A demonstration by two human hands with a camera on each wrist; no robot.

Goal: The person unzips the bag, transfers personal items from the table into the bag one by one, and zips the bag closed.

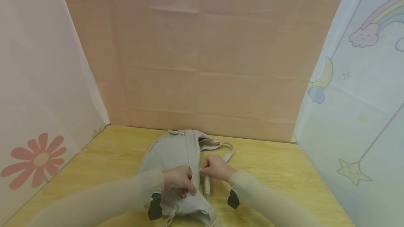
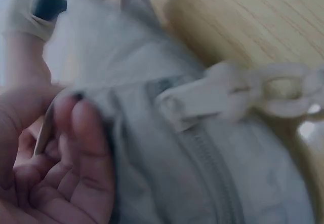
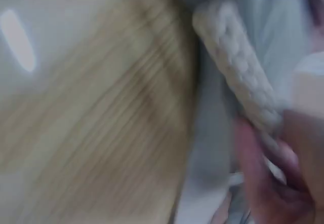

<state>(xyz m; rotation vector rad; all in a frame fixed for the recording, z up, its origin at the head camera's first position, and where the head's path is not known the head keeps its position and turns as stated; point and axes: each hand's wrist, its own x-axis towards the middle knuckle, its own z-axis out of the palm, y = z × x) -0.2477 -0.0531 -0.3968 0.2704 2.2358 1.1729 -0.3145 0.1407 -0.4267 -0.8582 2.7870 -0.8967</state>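
A light grey backpack [image 1: 168, 153] lies on the table. My left hand [image 1: 180, 179] is at its front, fingers curled on the fabric; the left wrist view shows this hand [image 2: 76, 168] beside a zipper [image 2: 210, 168] whose slider [image 2: 197, 102] carries a pale cord loop. At the bag's right edge my right hand [image 1: 218, 168] pinches a zipper pull with a pale braided tab [image 1: 207, 185] that hangs below the fingers. Up close in the right wrist view, the braided tab [image 3: 235, 57] sticks out from between thumb and fingers. The right wrist view is blurred.
The wood-grain table [image 1: 271, 171] carries the bag. A shoulder strap [image 1: 229, 151] loops out on its right side, and another cord pull [image 1: 170, 216] hangs at the near end. Behind stands an orange-brown cloth wall [image 1: 202, 62], with printed white sheets [image 1: 363, 115] at the sides.
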